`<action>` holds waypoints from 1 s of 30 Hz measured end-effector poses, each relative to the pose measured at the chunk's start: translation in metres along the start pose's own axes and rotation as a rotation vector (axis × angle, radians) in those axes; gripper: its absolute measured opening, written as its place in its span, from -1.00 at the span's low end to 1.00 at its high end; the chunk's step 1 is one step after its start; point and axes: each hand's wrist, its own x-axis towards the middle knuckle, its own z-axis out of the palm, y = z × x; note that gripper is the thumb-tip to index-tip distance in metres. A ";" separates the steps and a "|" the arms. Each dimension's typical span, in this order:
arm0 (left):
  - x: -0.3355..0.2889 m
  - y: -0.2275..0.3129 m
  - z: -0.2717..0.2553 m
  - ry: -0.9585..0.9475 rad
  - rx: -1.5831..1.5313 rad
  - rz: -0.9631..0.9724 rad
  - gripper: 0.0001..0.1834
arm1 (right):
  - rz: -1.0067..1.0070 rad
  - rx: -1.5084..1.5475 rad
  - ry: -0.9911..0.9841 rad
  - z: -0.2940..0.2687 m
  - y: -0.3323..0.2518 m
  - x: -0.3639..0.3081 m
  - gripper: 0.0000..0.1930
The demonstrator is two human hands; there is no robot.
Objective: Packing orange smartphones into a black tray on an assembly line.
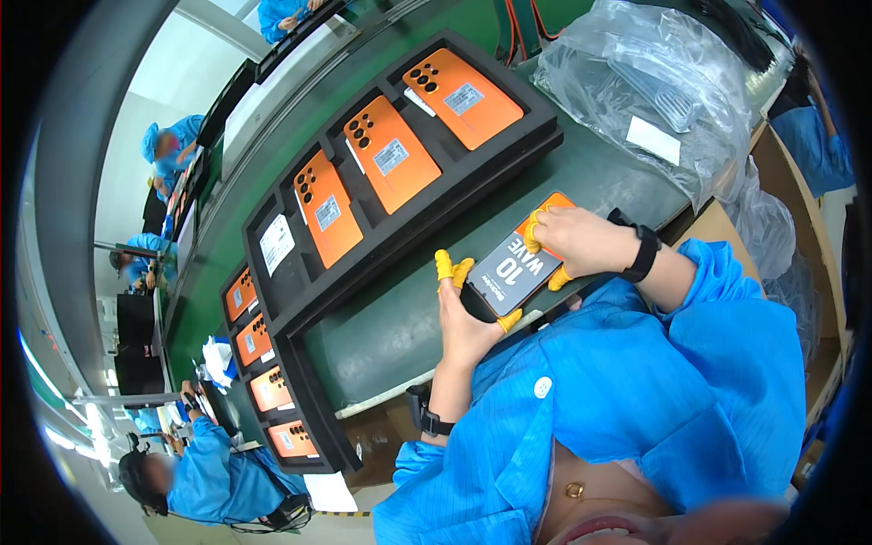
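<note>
A smartphone (509, 275) with a dark printed film over its front and an orange edge lies between my hands, tilted, close above the green table. My right hand (586, 240) grips its far right end, yellow finger cots on the fingertips. Around the left end of the phone, my left hand (466, 320) has its thumb at the near corner and its cot-covered fingers by the far corner. Beyond my hands stands a black foam tray (409, 232) holding three orange phones, camera side up, with white labels. One of its slots holds only a white label sheet (277, 243).
A second black tray (315, 400) with several orange phones stands at the left. Clear plastic bags (581, 59) with a white card (653, 140) lie at the far right, beside cardboard boxes (788, 173). A co-worker in blue (222, 472) sits at lower left; others work farther along the line.
</note>
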 end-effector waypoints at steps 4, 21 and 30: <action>-0.006 0.022 -0.020 0.124 0.065 0.246 0.14 | -0.071 -0.147 0.095 -0.007 -0.005 0.004 -0.22; -0.021 0.047 -0.027 0.131 -0.222 0.024 -0.58 | -0.008 -0.008 0.470 0.013 -0.039 0.001 -0.06; -0.017 0.036 -0.022 0.295 -0.011 0.052 -0.71 | -0.019 0.067 0.255 -0.011 -0.028 0.020 -0.63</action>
